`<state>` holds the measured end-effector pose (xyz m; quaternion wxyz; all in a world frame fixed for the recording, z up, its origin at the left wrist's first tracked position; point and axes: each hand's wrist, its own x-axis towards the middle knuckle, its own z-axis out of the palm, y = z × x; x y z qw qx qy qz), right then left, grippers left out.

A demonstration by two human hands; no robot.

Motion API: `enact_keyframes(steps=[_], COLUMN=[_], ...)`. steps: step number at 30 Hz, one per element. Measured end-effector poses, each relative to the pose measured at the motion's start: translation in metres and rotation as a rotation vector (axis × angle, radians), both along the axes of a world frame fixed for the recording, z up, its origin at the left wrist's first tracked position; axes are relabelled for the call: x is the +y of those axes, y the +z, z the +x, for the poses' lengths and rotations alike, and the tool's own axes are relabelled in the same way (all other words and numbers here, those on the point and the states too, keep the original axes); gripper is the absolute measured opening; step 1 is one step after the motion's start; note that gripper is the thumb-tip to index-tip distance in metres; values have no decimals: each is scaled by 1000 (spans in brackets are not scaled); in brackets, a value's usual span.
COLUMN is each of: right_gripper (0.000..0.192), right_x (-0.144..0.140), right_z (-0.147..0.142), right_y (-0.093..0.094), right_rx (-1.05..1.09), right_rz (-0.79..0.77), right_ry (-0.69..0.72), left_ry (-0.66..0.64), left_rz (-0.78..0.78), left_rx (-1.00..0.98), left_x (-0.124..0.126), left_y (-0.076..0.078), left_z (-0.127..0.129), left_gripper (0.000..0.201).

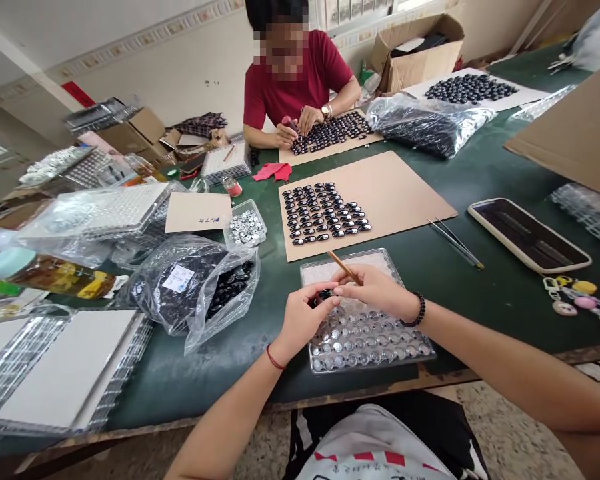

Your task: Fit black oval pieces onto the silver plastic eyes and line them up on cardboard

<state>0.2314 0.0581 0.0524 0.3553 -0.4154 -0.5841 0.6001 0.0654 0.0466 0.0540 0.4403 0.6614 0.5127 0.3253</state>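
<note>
Over the near edge of the table, both my hands meet above a clear plastic tray (373, 360) with rows of small round pieces in its pockets. My left hand (305, 317) pinches a small black piece (325, 294) that its fingers partly hide. A thin wooden-handled stick (343, 265) is gripped in my right hand (375, 290); its tip is hidden near the black piece. Just beyond the tray, black oval pieces (323, 213) with pale centres lie in rows on a cardboard sheet (395, 187).
Tweezers (455, 243) and a cream-rimmed phone (527, 233) with charms lie at right. To the left are an open bag of black pieces (190, 283), a box of small silvery parts (247, 225) and stacked trays (70, 373). Opposite, a person (300, 80) works on similar pieces.
</note>
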Motion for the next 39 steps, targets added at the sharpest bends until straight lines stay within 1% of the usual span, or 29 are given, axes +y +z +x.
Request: enact_keyframes(steps=[2,3,4,6,8,9,10,11,13,15,17,20,23,26,28,30,32,34,35,36,37,38,39], right_gripper=[16,17,18,21,22,20,17,13,12,14,16,15,17,16,13,13,21,33,38,41,45,47,48], right_x=[-2,-1,0,12,37,54,75,96,139,174,198,215,218,218,217,213,202,181,165,147,126,104,82], right_z=[0,0,2,9,22,31,40,49,65,74,78,77,75,76,76,76,75,71,67,63,57,51,44], right_y=[-1,-1,-2,-4,-5,-6,-7,-8,-13,-20,-29,-43,-51,-51,-47,-38,-27,-14,-7,0,6,12,17], right_rx=[-1,-5,-12,-50,-156,-223,-329,-470,-547,-592,-636,-712,-772,-784,-759,-711,-662,-571,-508,-370,-244,-175,-154], right_rz=[5,18,37,88,170,219,271,308,328,330,325,308,295,291,288,288,295,331,358,407,437,443,425], right_ry=[23,25,10,-66,-194,-252,-335,-419,-521,-573,-578,-542,-535,-535,-532,-542,-574,-613,-616,-611,-556,-489,-400], left_ry=[-12,-14,-7,29,88,119,145,166,203,251,301,323,341,315,272,246,220,175,150,128,108,87,59], left_rz=[4,-32,-99,-317,-547,-623,-667,-685,-682,-687,-701,-710,-723,-785,-813,-793,-743,-692,-676,-667,-663,-662,-664], left_rx=[-20,-60,-135,-388,-688,-805,-882,-925,-941,-933,-938,-961,-981,-977,-980,-986,-982,-984,-986,-983,-978,-968,-956], left_x=[0,0,1,4,7,8,9,10,10,10,10,11,13,13,13,13,13,15,15,16,17,17,17], left_y=[1,1,2,3,5,5,6,6,6,5,4,7,12,14,13,11,10,11,11,12,12,11,11], left_z=[1,0,0,-2,-5,-7,-9,-10,-12,-13,-14,-15,-16,-18,-18,-18,-17,-17,-17,-17,-17,-17,-18], left_gripper=[20,20,21,25,27,28,30,33,37,36,33,30,35,34,30,27,29,32,32,30,28,25,21])
